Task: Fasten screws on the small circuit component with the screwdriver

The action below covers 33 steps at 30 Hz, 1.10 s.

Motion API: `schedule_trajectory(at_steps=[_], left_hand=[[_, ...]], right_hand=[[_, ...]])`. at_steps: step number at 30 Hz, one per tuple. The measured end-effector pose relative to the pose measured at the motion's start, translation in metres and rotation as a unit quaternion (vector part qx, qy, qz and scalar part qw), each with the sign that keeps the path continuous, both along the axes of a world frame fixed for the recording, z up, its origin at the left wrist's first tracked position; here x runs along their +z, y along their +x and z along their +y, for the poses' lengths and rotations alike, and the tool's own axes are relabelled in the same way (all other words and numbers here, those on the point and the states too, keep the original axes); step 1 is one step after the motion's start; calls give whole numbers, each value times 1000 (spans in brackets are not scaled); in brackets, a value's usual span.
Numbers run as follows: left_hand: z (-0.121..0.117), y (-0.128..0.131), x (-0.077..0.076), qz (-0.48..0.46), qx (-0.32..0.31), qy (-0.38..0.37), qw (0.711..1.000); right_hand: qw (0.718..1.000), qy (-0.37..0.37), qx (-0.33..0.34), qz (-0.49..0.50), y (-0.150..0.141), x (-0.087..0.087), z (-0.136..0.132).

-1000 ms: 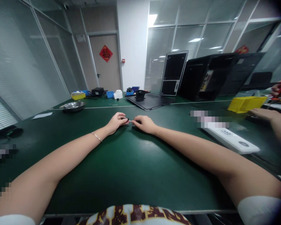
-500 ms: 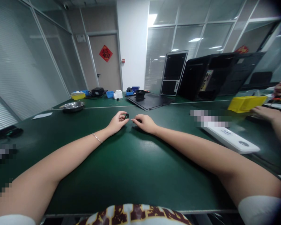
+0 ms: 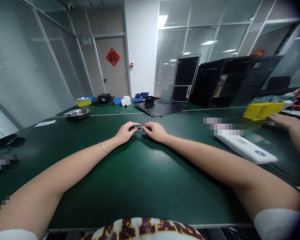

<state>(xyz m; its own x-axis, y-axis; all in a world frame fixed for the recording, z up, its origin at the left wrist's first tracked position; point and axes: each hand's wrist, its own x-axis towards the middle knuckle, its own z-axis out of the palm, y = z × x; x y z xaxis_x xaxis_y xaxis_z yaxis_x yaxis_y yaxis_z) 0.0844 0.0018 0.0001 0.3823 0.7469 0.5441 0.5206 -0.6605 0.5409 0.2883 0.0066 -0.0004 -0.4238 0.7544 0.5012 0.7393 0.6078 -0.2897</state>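
Observation:
Both my arms stretch out over a dark green table (image 3: 130, 180). My left hand (image 3: 125, 132), with a thin bracelet at the wrist, pinches a small dark part (image 3: 137, 127) between thumb and fingers. My right hand (image 3: 155, 131) meets it from the right, its fingertips closed on the same small part. The two hands touch at the fingertips, resting low on the table top. What the part is stays too small to make out.
A white power strip (image 3: 247, 149) lies at right. Another person's hand (image 3: 281, 120) rests by a yellow bin (image 3: 262, 110). Black computer cases (image 3: 222, 81), a dark panel (image 3: 160, 107), a metal bowl (image 3: 78, 114) and small bins (image 3: 117, 100) stand at the far side.
My hands have closed together and dropped slightly. The thin light piece seen between them earlier no longer shows, and the small dark part now sits between both sets of fingertips.

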Motion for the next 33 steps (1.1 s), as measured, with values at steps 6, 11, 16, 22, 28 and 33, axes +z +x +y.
schedule_trajectory(at_steps=[6,11,16,22,28,33], left_hand=[[-4,2,2,32,5,28,999],[-4,0,3,12,1,-14,1000],[-1,-2,1,-18,-17,-62,998],[2,-1,-1,-38,-34,-82,995],[8,-1,-7,-130,-43,-157,978],[10,-2,-7,-103,-76,-168,977]], right_hand=[[1000,-7,19,-14,0,0,0],[999,-10,47,-7,1,-1,2],[997,-21,73,12,2,-2,4],[998,-20,64,15,1,-3,5],[999,-24,6,24,1,0,2],[999,-22,-8,43,1,0,2]])
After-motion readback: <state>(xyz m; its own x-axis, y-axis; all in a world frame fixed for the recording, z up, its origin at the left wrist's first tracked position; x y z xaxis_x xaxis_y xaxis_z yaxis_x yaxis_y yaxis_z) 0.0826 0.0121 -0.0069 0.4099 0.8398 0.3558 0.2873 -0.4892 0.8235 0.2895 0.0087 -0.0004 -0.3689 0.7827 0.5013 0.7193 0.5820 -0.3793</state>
